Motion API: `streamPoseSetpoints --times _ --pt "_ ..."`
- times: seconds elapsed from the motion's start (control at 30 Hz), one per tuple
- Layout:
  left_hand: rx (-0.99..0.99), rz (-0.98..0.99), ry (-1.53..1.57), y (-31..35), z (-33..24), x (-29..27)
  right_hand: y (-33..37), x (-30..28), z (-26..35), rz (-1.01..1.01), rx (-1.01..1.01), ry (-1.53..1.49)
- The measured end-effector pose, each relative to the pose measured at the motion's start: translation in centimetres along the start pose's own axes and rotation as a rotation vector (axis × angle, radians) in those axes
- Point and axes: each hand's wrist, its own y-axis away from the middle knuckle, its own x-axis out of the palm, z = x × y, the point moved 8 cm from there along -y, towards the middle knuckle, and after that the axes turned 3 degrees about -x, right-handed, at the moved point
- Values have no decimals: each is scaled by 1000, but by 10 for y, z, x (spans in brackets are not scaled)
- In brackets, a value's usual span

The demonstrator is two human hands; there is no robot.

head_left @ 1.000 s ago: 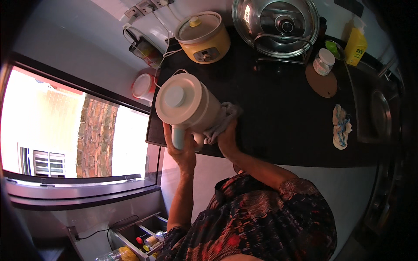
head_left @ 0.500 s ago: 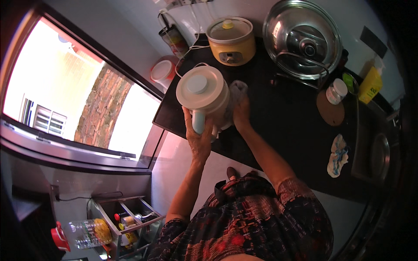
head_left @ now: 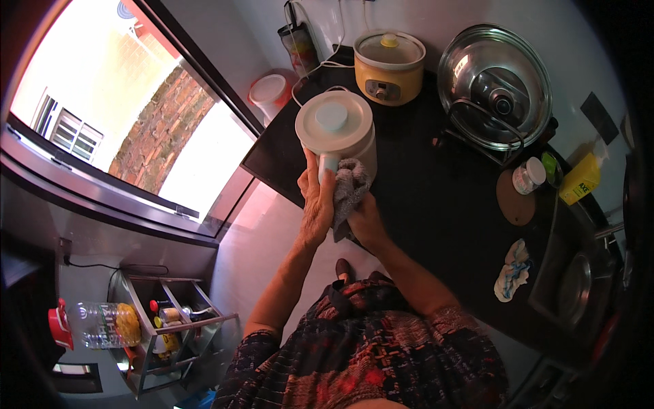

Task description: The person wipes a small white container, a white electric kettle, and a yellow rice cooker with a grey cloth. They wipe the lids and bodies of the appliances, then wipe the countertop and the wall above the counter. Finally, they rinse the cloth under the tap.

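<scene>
From afar I saw a lidded jug (head_left: 347,140) just beyond the left hand (head_left: 317,206), curled round its handle (head_left: 328,165); the right hand (head_left: 368,222) clutched a cloth (head_left: 351,191).

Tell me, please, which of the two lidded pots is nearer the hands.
The cream pot: the left hand is at its handle, while the yellow pot stands farther back, untouched.

Right of and below the steel lid (head_left: 496,87), the yellow bottle (head_left: 581,180) bears short, bold dark capitals, the clearest lettering in view; closer to the lid, below its right side, the white jar (head_left: 530,175) carries a label in print too small to read; left of the lid, the yellow cooker's control panel (head_left: 383,91) is too small to make out; far to the lid's lower left, the clear bottle (head_left: 102,324) shows pale, indistinct letters.
</scene>
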Motion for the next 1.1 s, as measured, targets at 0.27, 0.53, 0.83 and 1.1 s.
streamPoseSetpoints --times 0.27,0.53,0.83,1.1 --pt "-48 21 134 3 -6 -2 1 -17 -11 336 -319 895" --pt "-59 86 281 -7 12 5 3 -13 29 53 -157 225" --pt "-222 -30 1214 21 50 -5 37 58 119 265 -932 980" --pt "-262 55 1059 69 26 -56 30 31 141 437 -693 738"
